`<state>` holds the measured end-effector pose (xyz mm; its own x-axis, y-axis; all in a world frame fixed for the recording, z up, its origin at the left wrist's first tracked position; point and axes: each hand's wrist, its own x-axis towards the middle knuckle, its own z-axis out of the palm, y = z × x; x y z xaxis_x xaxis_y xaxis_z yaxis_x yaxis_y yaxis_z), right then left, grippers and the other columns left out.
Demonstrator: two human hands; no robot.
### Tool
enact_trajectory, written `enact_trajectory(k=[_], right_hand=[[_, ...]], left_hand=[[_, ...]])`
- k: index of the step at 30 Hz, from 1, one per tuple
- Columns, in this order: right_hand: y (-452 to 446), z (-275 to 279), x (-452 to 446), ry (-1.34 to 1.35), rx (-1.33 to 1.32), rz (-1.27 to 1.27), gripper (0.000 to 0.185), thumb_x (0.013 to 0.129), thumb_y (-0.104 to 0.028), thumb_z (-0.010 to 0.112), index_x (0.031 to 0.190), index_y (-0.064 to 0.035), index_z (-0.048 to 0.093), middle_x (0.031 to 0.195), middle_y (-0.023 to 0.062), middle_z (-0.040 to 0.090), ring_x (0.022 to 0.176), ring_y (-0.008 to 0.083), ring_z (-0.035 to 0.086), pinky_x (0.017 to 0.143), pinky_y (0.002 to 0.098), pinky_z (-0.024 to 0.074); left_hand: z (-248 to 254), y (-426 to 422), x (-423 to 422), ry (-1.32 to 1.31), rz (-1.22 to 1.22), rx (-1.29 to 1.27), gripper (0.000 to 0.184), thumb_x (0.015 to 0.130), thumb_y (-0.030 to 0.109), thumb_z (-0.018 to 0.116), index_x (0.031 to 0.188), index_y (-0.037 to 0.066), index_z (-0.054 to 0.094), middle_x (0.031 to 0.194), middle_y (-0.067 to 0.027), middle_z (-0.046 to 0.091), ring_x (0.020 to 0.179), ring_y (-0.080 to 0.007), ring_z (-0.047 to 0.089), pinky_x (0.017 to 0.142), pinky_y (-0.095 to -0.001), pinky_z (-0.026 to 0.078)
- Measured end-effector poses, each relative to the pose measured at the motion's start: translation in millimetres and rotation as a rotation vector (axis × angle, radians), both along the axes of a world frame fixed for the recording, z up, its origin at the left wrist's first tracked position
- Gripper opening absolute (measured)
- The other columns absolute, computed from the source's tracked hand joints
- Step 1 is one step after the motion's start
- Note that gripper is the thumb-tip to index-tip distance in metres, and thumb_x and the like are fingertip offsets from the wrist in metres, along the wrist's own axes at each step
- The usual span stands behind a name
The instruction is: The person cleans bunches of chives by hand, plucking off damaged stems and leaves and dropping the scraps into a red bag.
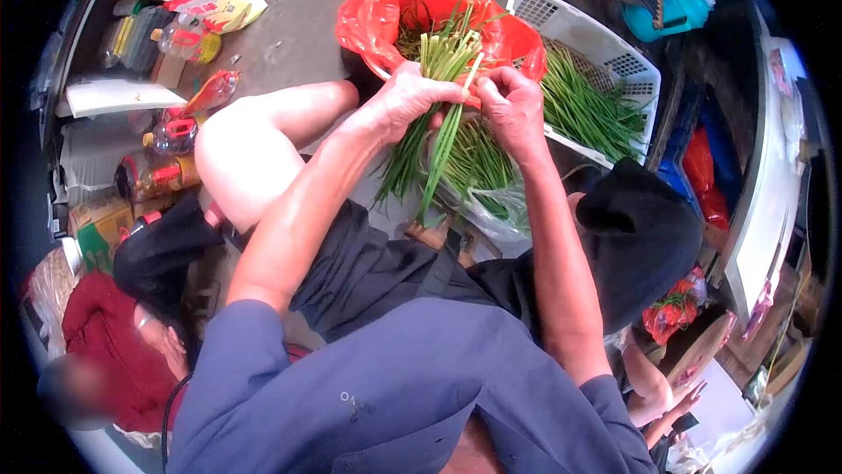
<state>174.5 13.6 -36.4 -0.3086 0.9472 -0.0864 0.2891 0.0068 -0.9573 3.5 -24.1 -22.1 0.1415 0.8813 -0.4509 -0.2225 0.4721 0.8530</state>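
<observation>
My left hand [408, 106] is wrapped round a bunch of long green stalks [447, 53], pale ends up and green leaves hanging down. Beside it my right hand [511, 106] is closed in a pinch at the pale ends of a few stalks; what its fingertips hold is too small to make out. Just beyond both hands stands a container lined with a red plastic bag [377, 14], with stalk scraps inside. Below the hands lie more green stalks [474, 158] in a clear plastic bag [500, 220].
A white plastic basket [548, 9] with green stalks stands right of the red bag. A teal jug [675, 11] is at the back right. Bottles [189, 40] line the left side. A person in a red top [114, 342] is at lower left; another person's hand [688, 399] shows at lower right.
</observation>
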Motion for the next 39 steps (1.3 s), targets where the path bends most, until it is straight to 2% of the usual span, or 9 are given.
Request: enact_trajectory(k=[2, 5, 14, 18, 20, 22, 26, 30, 39], right_hand=[[9, -5, -1, 0.001, 0.066, -0.05, 0.014, 0.087, -0.011, 0.061, 0.085, 0.0011, 0.066, 0.069, 0.0019, 0.062, 0.06, 0.0074, 0.055, 0.056, 0.0239, 0.046], [25, -10, -1, 0.114, -0.089, -0.141, 0.013, 0.087, -0.011, 0.061, 0.086, 0.0014, 0.066, 0.072, 0.0028, 0.063, 0.059, 0.0083, 0.056, 0.056, 0.0233, 0.046], [88, 4, -27, 0.306, -0.085, -0.291, 0.016, 0.087, -0.012, 0.062, 0.087, 0.0031, 0.064, 0.069, 0.0048, 0.063, 0.059, 0.0111, 0.059, 0.057, 0.025, 0.0491], [106, 3, -44, 0.399, 0.006, -0.303, 0.025, 0.088, -0.016, 0.065, 0.1, 0.0064, 0.064, 0.078, 0.0081, 0.066, 0.067, 0.0124, 0.062, 0.061, 0.0259, 0.0512], [102, 6, -42, 0.371, 0.003, -0.289, 0.03, 0.089, -0.019, 0.065, 0.105, 0.0064, 0.063, 0.083, 0.0092, 0.066, 0.069, 0.0124, 0.062, 0.064, 0.0255, 0.0518], [92, 7, -32, 0.285, -0.172, -0.118, 0.031, 0.09, -0.024, 0.064, 0.102, 0.0047, 0.064, 0.084, 0.0081, 0.067, 0.067, 0.0111, 0.061, 0.062, 0.024, 0.0506], [51, 7, -25, 0.351, -0.325, 0.039, 0.031, 0.09, -0.03, 0.064, 0.096, 0.0009, 0.066, 0.082, 0.0051, 0.067, 0.061, 0.0068, 0.055, 0.055, 0.0222, 0.0451], [26, 14, -28, 0.355, -0.398, 0.118, 0.023, 0.09, -0.021, 0.065, 0.098, 0.0009, 0.066, 0.077, 0.0013, 0.063, 0.059, 0.006, 0.054, 0.056, 0.0198, 0.0444], [23, 5, -15, 0.364, -0.369, 0.156, 0.022, 0.094, -0.018, 0.057, 0.099, 0.0026, 0.064, 0.075, 0.0011, 0.062, 0.059, 0.0063, 0.055, 0.058, 0.0201, 0.0461]], left_hand=[[6, -2, -2, 0.008, 0.006, 0.003, 0.02, 0.078, 0.011, 0.07, 0.096, 0.005, 0.064, 0.075, 0.0002, 0.062, 0.055, -0.0069, 0.054, 0.043, -0.0202, 0.039], [8, -4, -7, -0.056, 0.083, -0.002, 0.02, 0.074, 0.011, 0.073, 0.09, 0.003, 0.065, 0.073, -0.0019, 0.063, 0.051, -0.0068, 0.053, 0.042, -0.0212, 0.04], [9, -3, -23, -0.134, 0.089, 0.014, 0.012, 0.081, 0.011, 0.066, 0.09, 0.004, 0.061, 0.077, -0.0036, 0.063, 0.059, -0.0094, 0.057, 0.044, -0.0209, 0.041], [12, 0, -25, -0.162, 0.096, 0.043, 0.012, 0.083, 0.013, 0.064, 0.088, 0.003, 0.061, 0.076, -0.0059, 0.064, 0.058, -0.0105, 0.057, 0.045, -0.0207, 0.042], [13, 0, -25, -0.182, 0.085, 0.046, 0.013, 0.084, 0.014, 0.063, 0.088, 0.002, 0.062, 0.075, -0.0067, 0.065, 0.058, -0.0106, 0.057, 0.045, -0.0207, 0.042], [15, 1, -25, -0.185, 0.09, 0.033, 0.014, 0.085, 0.015, 0.063, 0.089, 0.002, 0.062, 0.075, -0.0074, 0.065, 0.057, -0.0106, 0.057, 0.045, -0.0208, 0.042], [13, 3, -20, -0.203, 0.101, 0.038, 0.013, 0.085, 0.013, 0.063, 0.092, 0.002, 0.062, 0.076, -0.0071, 0.065, 0.057, -0.0101, 0.057, 0.045, -0.0206, 0.042], [11, 4, -13, -0.194, 0.125, 0.045, 0.01, 0.084, 0.011, 0.062, 0.09, 0.003, 0.065, 0.071, -0.0048, 0.065, 0.051, -0.0083, 0.054, 0.045, -0.0208, 0.041], [3, 6, -6, -0.176, 0.078, 0.036, 0.013, 0.083, 0.01, 0.063, 0.092, 0.001, 0.065, 0.075, -0.0069, 0.066, 0.051, -0.0091, 0.054, 0.046, -0.0211, 0.042]])
